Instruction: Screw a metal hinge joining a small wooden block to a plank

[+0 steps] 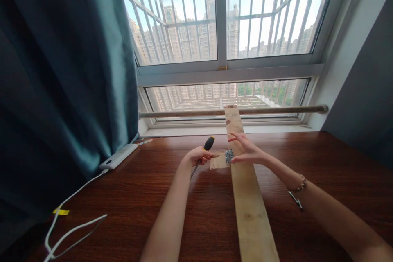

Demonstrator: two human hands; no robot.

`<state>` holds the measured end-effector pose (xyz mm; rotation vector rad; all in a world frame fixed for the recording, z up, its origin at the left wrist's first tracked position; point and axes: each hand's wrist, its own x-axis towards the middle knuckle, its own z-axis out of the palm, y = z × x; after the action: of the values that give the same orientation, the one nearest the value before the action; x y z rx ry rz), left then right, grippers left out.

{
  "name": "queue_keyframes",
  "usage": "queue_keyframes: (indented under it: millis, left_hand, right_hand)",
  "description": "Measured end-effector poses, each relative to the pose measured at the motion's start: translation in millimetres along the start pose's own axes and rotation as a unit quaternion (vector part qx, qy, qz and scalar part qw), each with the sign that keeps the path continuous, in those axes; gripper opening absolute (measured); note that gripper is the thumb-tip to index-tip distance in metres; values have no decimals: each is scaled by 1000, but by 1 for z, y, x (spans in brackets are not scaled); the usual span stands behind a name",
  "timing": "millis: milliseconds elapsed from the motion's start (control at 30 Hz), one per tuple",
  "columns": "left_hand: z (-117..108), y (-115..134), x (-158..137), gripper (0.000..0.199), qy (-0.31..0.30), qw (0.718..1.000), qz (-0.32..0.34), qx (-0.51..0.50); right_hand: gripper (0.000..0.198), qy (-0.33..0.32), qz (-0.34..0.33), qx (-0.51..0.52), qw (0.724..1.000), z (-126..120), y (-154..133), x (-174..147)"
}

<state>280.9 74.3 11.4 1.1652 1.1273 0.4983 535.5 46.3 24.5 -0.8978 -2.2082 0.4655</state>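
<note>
Clock: 12 = toward the window. Hinge (229, 156) sits at the joint between short board (218, 163) and long board (252, 208). It lies at 9 o'clock of the right hand (245, 151), the nearer one, and at 3 o'clock of the left hand (199, 156). Right fingers spread wide over the long board, gripping nothing evident; thumb tip at the hinge edge, contact uncertain. Left fingers closed round the screwdriver (209, 143), handle toward 1, shaft toward 7, tip apart from the hinge; fingertips at the short board. Long board's axis runs roughly 12 to 6, far end overlapping the rod (282, 110) in view. Metal pieces (295, 200) on worktop (211, 221) at 4–5 from the right hand. Power strip (119, 157) near 9, well apart. Right thumb crowds the hinge's 3 o'clock side.
</note>
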Motion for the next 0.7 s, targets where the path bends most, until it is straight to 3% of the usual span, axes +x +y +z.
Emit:
queue_keyframes:
  millis: [133, 700]
  left_hand:
    - [-4, -2, 4, 35, -7, 1000, 18, -15]
    - [-9, -2, 4, 38, -6, 997, 77, -27]
  right_hand:
    - [112, 9, -10, -71, 997, 11, -4, -25]
    - [108, 37, 22, -136, 990, 22, -10, -22]
